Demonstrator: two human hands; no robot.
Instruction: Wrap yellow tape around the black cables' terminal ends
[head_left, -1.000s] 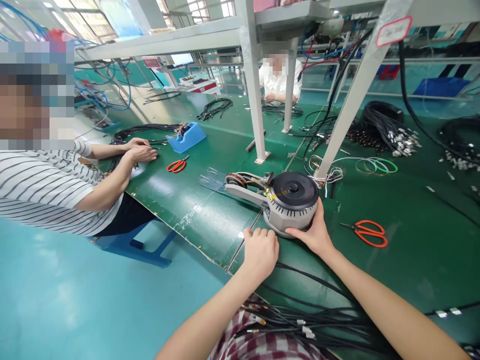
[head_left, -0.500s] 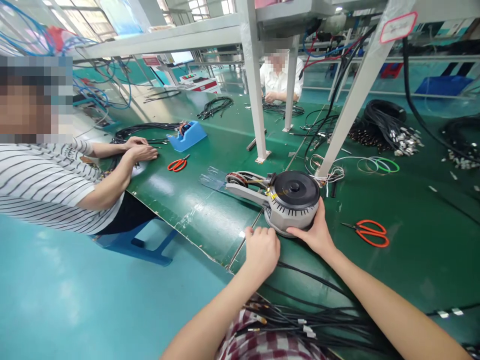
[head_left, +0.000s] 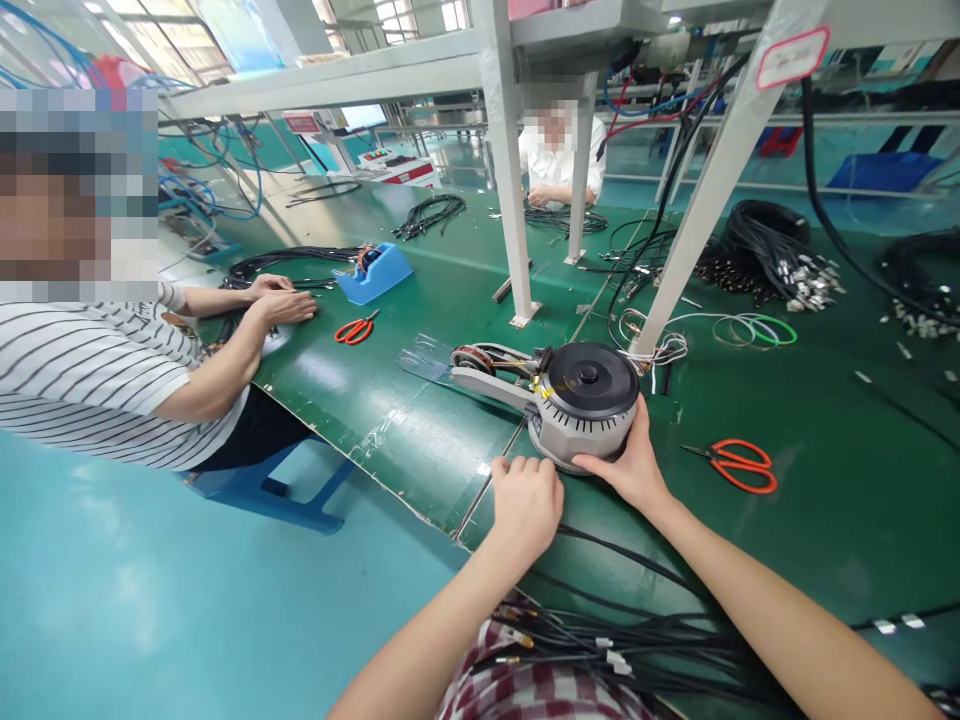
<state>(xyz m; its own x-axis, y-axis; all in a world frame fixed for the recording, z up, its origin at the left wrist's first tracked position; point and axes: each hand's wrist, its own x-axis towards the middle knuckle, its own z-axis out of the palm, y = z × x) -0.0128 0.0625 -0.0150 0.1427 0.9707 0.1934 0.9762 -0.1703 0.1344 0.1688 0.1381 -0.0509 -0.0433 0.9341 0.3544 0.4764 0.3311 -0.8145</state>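
A round tape dispenser [head_left: 589, 420] stands on the green table, grey at the sides with a black disc on top. Its arm reaches left and carries a small tape reel [head_left: 474, 358]. My right hand [head_left: 632, 462] grips the dispenser's right side, thumb along the lower front edge and fingers behind it. Just in front of the base, my left hand [head_left: 527, 500] is closed with the fingers curled under; whatever it may hold is hidden. Black cables [head_left: 637, 625] with metal and white ends lie across the near edge, close to my lap.
Red-handled scissors [head_left: 742, 465] lie to the right. A co-worker [head_left: 97, 370] sits left, near a blue tape holder [head_left: 375, 272] and other scissors [head_left: 355, 329]. White shelf posts [head_left: 514, 200] rise behind the dispenser. Cable bundles [head_left: 780, 255] lie at the back right.
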